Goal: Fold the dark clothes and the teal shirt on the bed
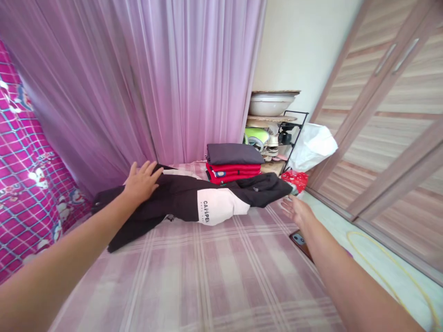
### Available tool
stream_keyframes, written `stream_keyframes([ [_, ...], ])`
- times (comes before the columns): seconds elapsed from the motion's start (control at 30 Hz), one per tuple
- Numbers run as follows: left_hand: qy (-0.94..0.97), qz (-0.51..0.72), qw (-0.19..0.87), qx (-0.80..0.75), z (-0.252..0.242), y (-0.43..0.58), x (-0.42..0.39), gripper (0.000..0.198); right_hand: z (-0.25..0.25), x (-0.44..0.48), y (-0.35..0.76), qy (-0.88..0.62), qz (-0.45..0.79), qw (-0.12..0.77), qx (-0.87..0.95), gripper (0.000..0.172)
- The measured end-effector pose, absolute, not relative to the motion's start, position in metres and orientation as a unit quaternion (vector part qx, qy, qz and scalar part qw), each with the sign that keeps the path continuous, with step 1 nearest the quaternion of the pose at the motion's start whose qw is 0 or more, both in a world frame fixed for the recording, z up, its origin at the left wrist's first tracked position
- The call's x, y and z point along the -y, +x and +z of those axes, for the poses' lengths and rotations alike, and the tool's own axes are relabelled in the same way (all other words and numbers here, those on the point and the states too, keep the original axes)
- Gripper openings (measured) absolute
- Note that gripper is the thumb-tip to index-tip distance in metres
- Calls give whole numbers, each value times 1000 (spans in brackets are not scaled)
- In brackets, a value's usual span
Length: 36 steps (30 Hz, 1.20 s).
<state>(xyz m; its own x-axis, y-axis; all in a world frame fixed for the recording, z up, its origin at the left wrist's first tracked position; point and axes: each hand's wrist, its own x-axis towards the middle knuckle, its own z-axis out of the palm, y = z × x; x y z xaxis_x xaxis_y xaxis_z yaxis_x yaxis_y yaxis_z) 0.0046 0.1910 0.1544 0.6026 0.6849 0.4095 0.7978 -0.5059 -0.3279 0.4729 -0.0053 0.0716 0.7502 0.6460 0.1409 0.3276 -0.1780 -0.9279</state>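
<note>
A black hooded jacket [173, 196] lies lengthwise across the bed, with a white panel [221, 205] that carries the letters "CAMPER". My left hand [141, 180] rests on the jacket's left part, its fingers spread. Close to the tip of the hood [266, 186], at the other end, is my right hand [296, 210]; its fingers are apart and I see nothing held in them. Whether it touches the hood I cannot tell. Just behind the jacket sits a stack of folded clothes, a dark grey one [235, 153] on top of red ones [238, 173].
Plaid sheet [194, 276] covers the bed, and a phone [300, 242] lies at its right edge. Purple curtains [194, 83] hang behind. Beyond stand a black rack [294, 133] with shoes and a basin [272, 105], a white bag [313, 145] and a wooden wardrobe [391, 138].
</note>
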Motion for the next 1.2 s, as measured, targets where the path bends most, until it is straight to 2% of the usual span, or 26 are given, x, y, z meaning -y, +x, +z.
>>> stream_keyframes([
  [0.1, -867, -104, 224, 433, 103, -7, -156, 47, 47, 16, 462, -776, 160, 538, 287, 26],
  [0.2, -865, -82, 172, 464, 64, -27, -131, 58, 38, 22, 423, -745, 44, 497, 442, 42],
  [0.27, -858, -64, 138, 491, 46, -40, -124, 70, 42, 22, 393, -702, -85, 416, 572, 55],
  [0.33, -842, -54, 114, 524, 34, -51, -123, 77, 50, 18, 368, -663, -155, 311, 662, 60],
  [0.4, -828, -48, 101, 549, 29, -58, -128, 77, 59, 10, 354, -638, -169, 225, 717, 60],
  [0.47, -825, -36, 94, 557, 29, -60, -134, 72, 66, 1, 350, -631, -158, 180, 737, 53],
  [0.57, -827, -15, 78, 557, 33, -58, -142, 59, 80, -13, 351, -646, -126, 161, 735, 34],
  [0.63, -818, -4, 64, 571, 40, -57, -146, 54, 94, -21, 353, -655, -103, 142, 735, 29],
  [0.8, -824, -54, 101, 555, 90, -66, -153, 49, 138, -33, 354, -707, -104, 92, 694, 30],
  [0.9, -844, -68, 147, 511, 140, -87, -151, 46, 163, -27, 363, -715, -110, 110, 682, 30],
  [1.03, -883, -51, 128, 449, 191, -116, -135, 46, 179, -13, 389, -645, -67, 147, 747, 28],
  [1.1, -890, -72, 111, 436, 195, -120, -126, 46, 174, -12, 399, -623, -39, 141, 768, 26],
  [1.2, -871, -81, 108, 473, 171, -111, -117, 40, 152, -16, 394, -681, -124, 133, 709, 31],
])
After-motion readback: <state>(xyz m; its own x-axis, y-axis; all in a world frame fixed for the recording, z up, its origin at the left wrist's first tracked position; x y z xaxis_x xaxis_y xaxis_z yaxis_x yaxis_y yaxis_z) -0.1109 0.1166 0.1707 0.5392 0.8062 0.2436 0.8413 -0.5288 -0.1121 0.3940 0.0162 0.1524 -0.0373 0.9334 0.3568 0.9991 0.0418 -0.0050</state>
